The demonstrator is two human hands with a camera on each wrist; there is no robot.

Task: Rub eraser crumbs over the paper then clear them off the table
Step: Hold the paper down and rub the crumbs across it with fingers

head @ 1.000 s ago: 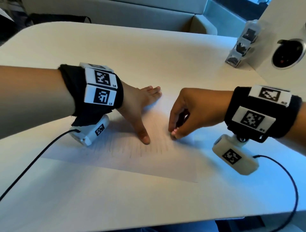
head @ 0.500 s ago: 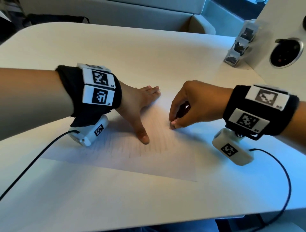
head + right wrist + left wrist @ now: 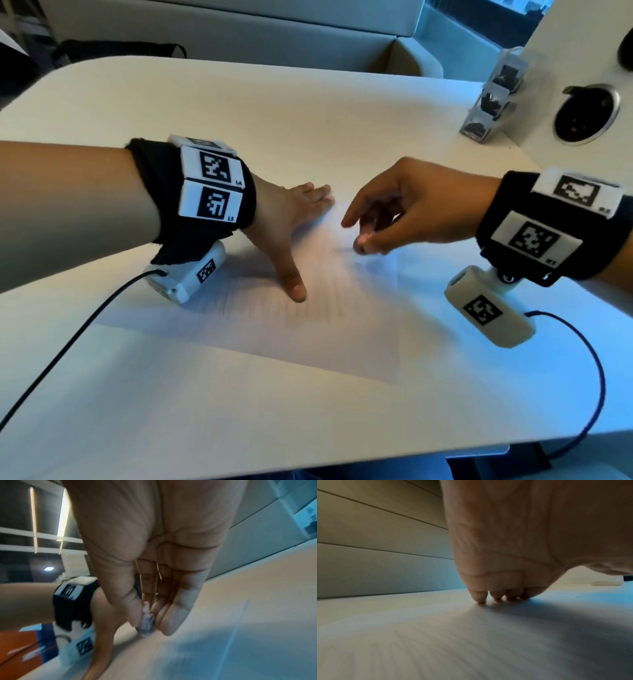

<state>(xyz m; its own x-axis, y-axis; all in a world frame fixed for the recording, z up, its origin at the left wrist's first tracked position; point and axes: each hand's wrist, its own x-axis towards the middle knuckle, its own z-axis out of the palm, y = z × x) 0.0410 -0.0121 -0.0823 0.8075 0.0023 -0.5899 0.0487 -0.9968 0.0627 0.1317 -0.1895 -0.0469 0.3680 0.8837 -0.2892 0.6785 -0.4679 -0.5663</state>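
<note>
Nearest the bottom of the head view, the pale cream counter (image 3: 205, 411) carries a white sheet of paper with faint pencil hatching (image 3: 308, 329) at the middle of the frame. Black cables (image 3: 68, 346) trail from white wrist cameras at lower left and lower right. On the paper, the left hand (image 3: 287, 219) lies flat with fingers straight and thumb spread, pressing the sheet down and holding nothing. Its black wristband bears square code tags lettered "L4" and "L5". To its right, the right hand (image 3: 394, 212) hovers just above the paper, thumb and fingertips pinching a small pale pinkish lump of eraser crumbs (image 3: 145, 616); the hand is motion-blurred. Farther off, at upper right, a clear plastic holder with dark contents (image 3: 493, 99) stands beside a round dark socket (image 3: 585, 114) in a white panel.
</note>
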